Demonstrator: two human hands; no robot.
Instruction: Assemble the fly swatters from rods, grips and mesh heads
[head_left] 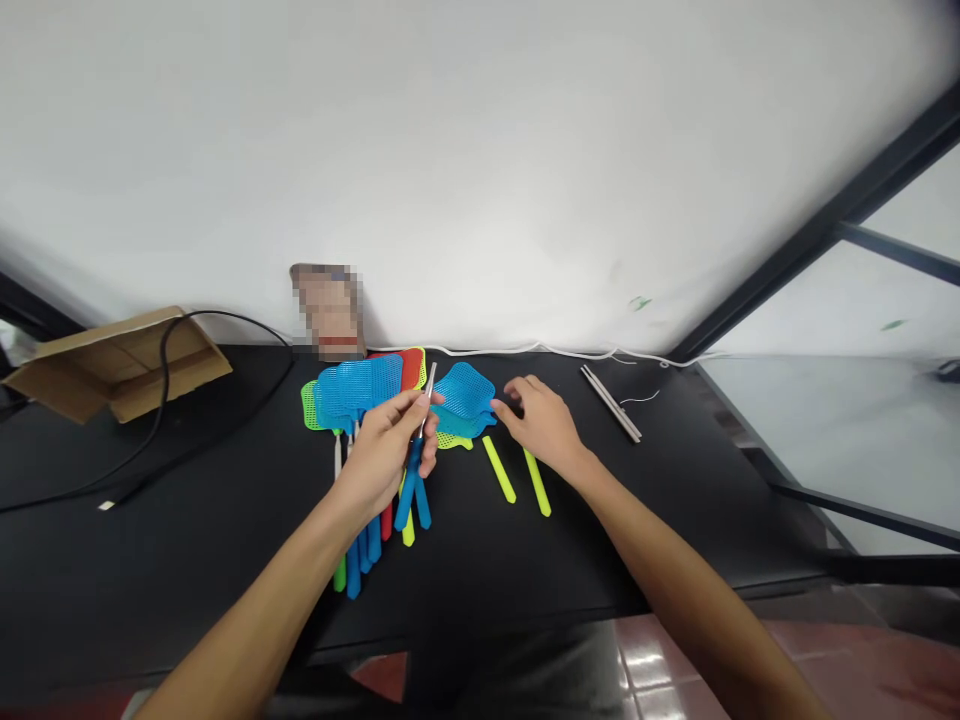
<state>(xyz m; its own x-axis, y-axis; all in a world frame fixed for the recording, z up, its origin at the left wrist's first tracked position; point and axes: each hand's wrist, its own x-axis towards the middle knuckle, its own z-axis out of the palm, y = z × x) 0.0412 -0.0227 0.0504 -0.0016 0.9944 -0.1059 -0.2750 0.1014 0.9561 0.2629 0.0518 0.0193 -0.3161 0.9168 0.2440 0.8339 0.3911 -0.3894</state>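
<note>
My left hand is closed around a slim silver rod, thumb and forefinger pinching it, with a blue handle running out below my grip toward me. The rod's long axis points away from me, its bare tip leaning a little to the right. My right hand holds nothing that I can see; its fingers are loosely curled, the gap beside the thumb facing left. That way, between my two hands, lie the blue mesh swatter heads, nearer my right thumb than the rod's tip is; whether the thumb touches their edge I cannot tell. A yellow mesh head shows from under them. Closer to me, two yellow handles lie slanted on the black tabletop. On my left hand's other side, a group of swatters lies overlapped, handles toward me. Well to the right are thin metal rods; far left, a cardboard box.
</note>
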